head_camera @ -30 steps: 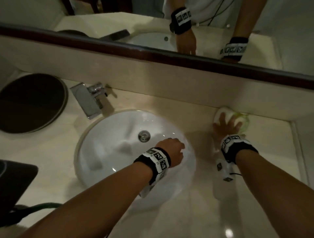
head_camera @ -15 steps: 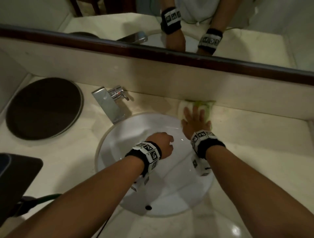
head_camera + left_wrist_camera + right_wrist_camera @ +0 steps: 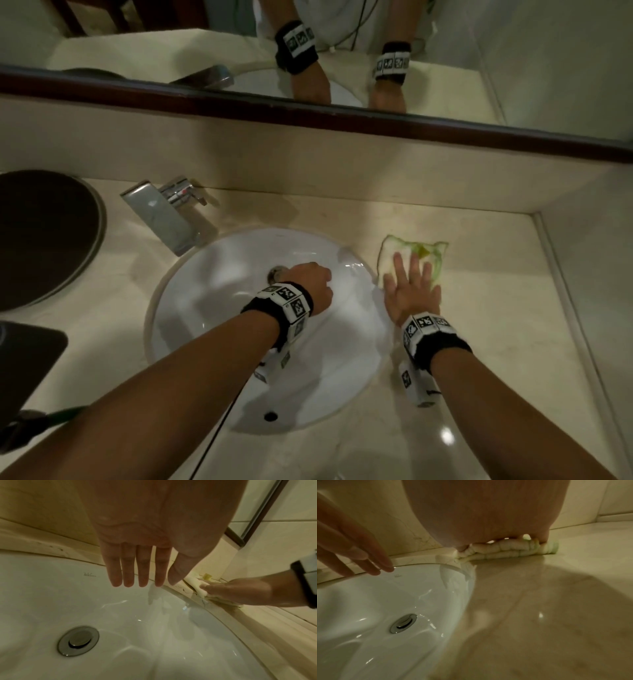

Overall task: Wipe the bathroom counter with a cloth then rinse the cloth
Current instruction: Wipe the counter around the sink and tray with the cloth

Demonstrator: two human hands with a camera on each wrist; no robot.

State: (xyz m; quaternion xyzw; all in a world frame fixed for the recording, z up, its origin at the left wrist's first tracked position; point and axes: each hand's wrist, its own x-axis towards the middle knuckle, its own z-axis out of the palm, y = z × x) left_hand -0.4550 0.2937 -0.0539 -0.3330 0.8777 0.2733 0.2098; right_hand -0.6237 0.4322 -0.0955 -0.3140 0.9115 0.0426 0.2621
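Observation:
A pale cloth (image 3: pixel 414 251) with green edging lies on the beige counter (image 3: pixel 496 308) just right of the white sink (image 3: pixel 212 308). My right hand (image 3: pixel 409 284) presses flat on it, fingers straight and spread. In the right wrist view the folded cloth (image 3: pixel 505 550) bulges under my palm at the basin's rim. My left hand (image 3: pixel 311 284) hangs over the basin near the drain (image 3: pixel 275 272). The left wrist view shows that left hand (image 3: pixel 142 574) with straight fingers, holding nothing, and my right hand (image 3: pixel 236 592) on the cloth (image 3: pixel 199 586).
A chrome faucet (image 3: pixel 164 212) stands behind the sink at the left. A dark round object (image 3: pixel 44 236) lies at the far left, with a dark block (image 3: pixel 27 349) and a green hose (image 3: pixel 65 413) below it. A mirror (image 3: pixel 513 51) tops the back wall.
My right hand slid the cloth left along the back wall to behind the sink, then back right and away from the wall. The left hand stayed over the basin.

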